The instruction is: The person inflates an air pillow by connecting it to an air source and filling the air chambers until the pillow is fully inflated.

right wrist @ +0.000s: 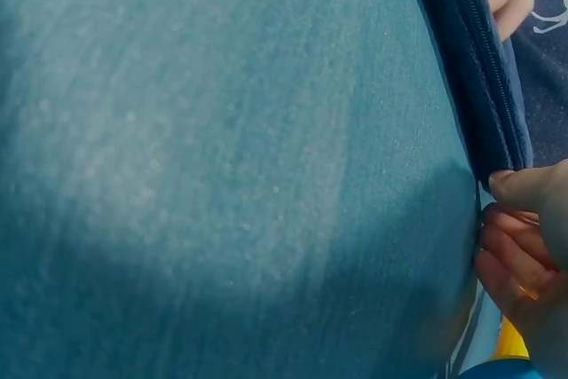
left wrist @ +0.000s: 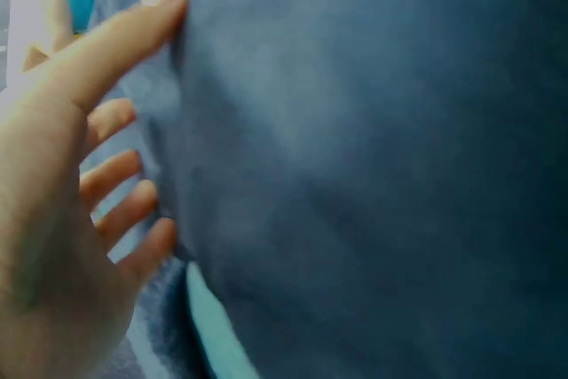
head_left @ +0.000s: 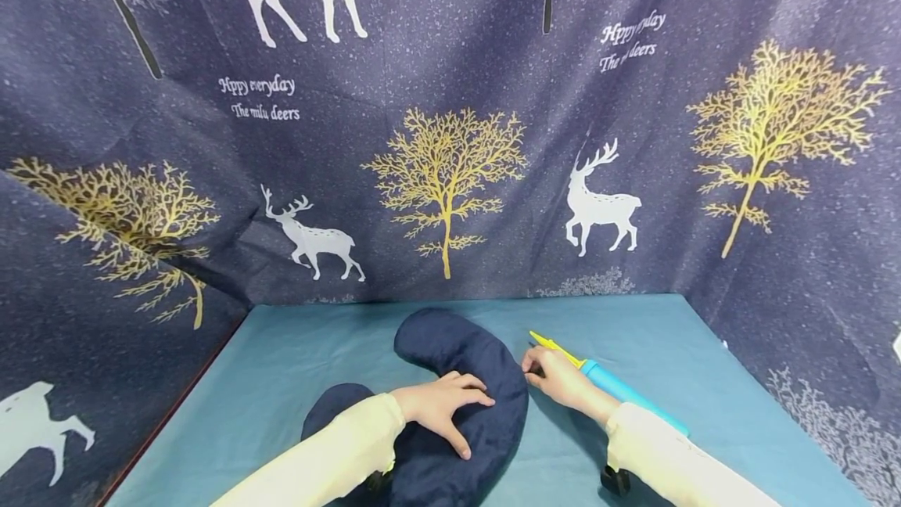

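A dark navy U-shaped neck pillow (head_left: 503, 413) lies on the teal cloth, its curve toward the right. My left hand (head_left: 443, 405) rests spread on its top, fingers and thumb extended. In the left wrist view the left hand (left wrist: 71, 184) lies against the soft fabric. At the pillow's right outer edge, my right hand (head_left: 559, 378) has its thumb and fingertips together. The right wrist view shows a zipper (right wrist: 484, 51) along that edge, with the right hand (right wrist: 532, 237) pinching at its end; the zipper pull is hidden.
Beyond the right hand lies a blue tube-shaped thing (head_left: 633, 401) with a yellow pointed end (head_left: 552, 344), partly behind the right forearm. The teal-covered table (head_left: 303, 335) ends against a dark fabric backdrop (head_left: 479, 61) printed with deer and trees.
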`<state>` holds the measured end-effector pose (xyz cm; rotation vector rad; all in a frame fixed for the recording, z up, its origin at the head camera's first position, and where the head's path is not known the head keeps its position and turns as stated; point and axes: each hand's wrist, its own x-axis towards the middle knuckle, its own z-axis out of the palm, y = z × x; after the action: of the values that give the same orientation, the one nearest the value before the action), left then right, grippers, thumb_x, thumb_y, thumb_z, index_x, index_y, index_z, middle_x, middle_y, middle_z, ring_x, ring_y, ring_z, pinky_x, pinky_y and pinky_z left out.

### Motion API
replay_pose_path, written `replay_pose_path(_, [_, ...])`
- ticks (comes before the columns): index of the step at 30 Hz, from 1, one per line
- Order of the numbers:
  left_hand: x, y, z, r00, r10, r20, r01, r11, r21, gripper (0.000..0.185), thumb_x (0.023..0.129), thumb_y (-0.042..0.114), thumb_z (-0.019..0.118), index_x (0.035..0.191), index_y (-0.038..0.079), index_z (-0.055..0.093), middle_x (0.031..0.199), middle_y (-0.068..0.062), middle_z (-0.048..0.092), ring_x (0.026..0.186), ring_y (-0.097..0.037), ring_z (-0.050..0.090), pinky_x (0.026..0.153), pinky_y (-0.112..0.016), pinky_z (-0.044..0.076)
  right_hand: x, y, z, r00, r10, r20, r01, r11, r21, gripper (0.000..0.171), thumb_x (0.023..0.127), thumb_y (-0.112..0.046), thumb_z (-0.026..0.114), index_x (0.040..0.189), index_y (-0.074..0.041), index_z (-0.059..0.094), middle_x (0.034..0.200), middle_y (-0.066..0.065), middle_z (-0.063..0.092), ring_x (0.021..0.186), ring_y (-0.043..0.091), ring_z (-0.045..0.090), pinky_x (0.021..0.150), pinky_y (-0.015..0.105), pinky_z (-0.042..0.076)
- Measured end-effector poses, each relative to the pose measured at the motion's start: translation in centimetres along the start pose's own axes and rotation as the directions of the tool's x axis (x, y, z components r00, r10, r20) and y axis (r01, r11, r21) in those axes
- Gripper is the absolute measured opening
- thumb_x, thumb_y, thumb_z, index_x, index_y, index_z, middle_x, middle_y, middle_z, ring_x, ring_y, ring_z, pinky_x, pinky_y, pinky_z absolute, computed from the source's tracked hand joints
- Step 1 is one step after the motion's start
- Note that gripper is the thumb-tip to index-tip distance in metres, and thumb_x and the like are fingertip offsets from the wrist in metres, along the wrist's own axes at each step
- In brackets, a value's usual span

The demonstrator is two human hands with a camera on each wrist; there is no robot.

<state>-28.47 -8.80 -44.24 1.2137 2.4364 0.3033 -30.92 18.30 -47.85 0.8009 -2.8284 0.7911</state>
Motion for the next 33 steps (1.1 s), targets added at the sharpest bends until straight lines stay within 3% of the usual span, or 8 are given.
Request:
replay_pose_path(4, [0.5,0.3,-0.5,1.000,-0.013,-0.011,0.013,0.998,0.061,0.085,0.076,0.045,0.083,0.149,0.028,0.043,0.146,0.000,0.042,0.126,-0.015,0.042,0.107,-0.028,0.040,0.1,0.0,0.0,1.000,0.009,-0.004,-0.009,1.000,0.008,0.010,0.089,-0.003,0.068,0.086,-0.011,0.062,0.085,0.001,0.063,0.075,0.011,0.063,0.066,0.022,0.050])
replay_pose_path(9, [0.8,0.4,-0.6,0.999,-0.044,-0.014,0.046,0.993,0.105,0.093,0.073,0.048,0.085,0.152,0.030,0.038,0.152,0.002,0.039,0.133,-0.017,0.040,0.112,-0.030,0.038,0.3,-0.2,-0.3,1.000,0.020,-0.003,-0.020,1.000,0.013,0.010,0.091,-0.003,0.067,0.086,-0.011,0.062,0.082,-0.001,0.063,0.072,0.006,0.059,0.063,0.021,0.047])
replay_pose_path(14, [0.9,0.4,-0.5,0.999,-0.050,0.002,0.049,0.994,0.097,0.092,0.074,0.047,0.084,0.152,0.030,0.039,0.157,0.003,0.036,0.137,-0.019,0.037,0.115,-0.033,0.035,0.0,-0.4,-0.5,1.000,0.015,-0.024,-0.015,1.000,0.005,0.011,0.090,-0.003,0.067,0.085,-0.012,0.063,0.081,-0.002,0.066,0.073,0.008,0.063,0.063,0.021,0.049])
replay_pose_path(23, [1.3,-0.4,0.3,0.999,-0.045,0.009,0.044,0.995,0.087,0.093,0.074,0.049,0.083,0.153,0.033,0.036,0.159,0.003,0.034,0.140,-0.022,0.035,0.115,-0.037,0.034,-0.6,-0.1,-0.6,0.996,-0.075,-0.048,0.074,0.997,-0.019,0.015,0.091,-0.003,0.066,0.083,-0.015,0.063,0.084,-0.001,0.069,0.077,0.010,0.068,0.066,0.022,0.053])
replay_pose_path(33, [1.3,-0.4,0.2,0.999,-0.049,0.007,0.048,0.996,0.079,0.095,0.075,0.050,0.083,0.154,0.033,0.033,0.158,0.003,0.033,0.140,-0.023,0.034,0.117,-0.040,0.033,-1.6,-0.6,-1.3,0.991,-0.133,-0.022,0.132,0.991,-0.017,0.016,0.094,0.000,0.061,0.083,-0.012,0.062,0.080,0.001,0.066,0.063,-0.004,0.050,0.059,0.019,0.044])
